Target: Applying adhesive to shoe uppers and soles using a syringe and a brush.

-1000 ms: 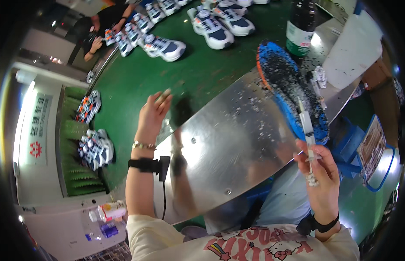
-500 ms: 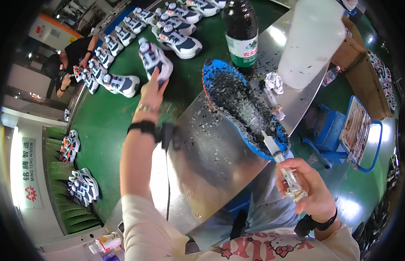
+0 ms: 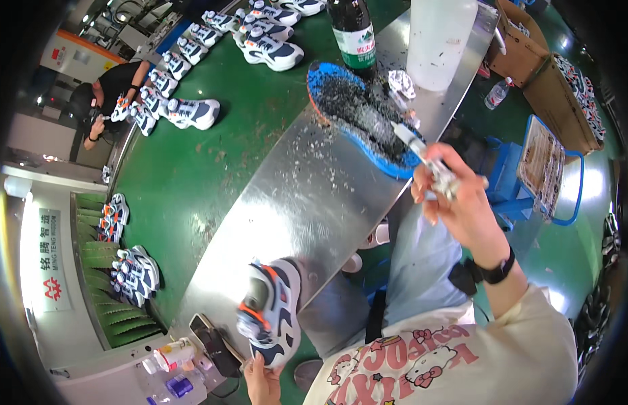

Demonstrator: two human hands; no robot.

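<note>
In my left hand (image 3: 262,379), low in the picture, is a white and navy sneaker (image 3: 287,310) with orange trim, gripped at one end and held over the near edge of the metal tabletop (image 3: 226,250). My right hand (image 3: 462,199) grips a clear plastic syringe (image 3: 412,140). The syringe's tip points up and left, over a blue shoe-sole-shaped tray (image 3: 383,162) full of black and grey scraps; whether it touches them I cannot tell. Behind the tray stand a dark bottle (image 3: 354,37) with a white and green label and a large whitish jug (image 3: 441,47).
Rows of sneakers (image 3: 268,50) stand on the green conveyor belt (image 3: 172,175). Across it, a person (image 3: 115,91) handles a shoe. A blue stool (image 3: 506,192) and cardboard boxes (image 3: 560,101) are at the right. Bottles (image 3: 172,354) and a phone (image 3: 209,331) lie at the lower left.
My left hand has taken the sneaker from the belt and drawn it back toward me. My right hand has moved up with the syringe. The whole view has shifted slightly.
</note>
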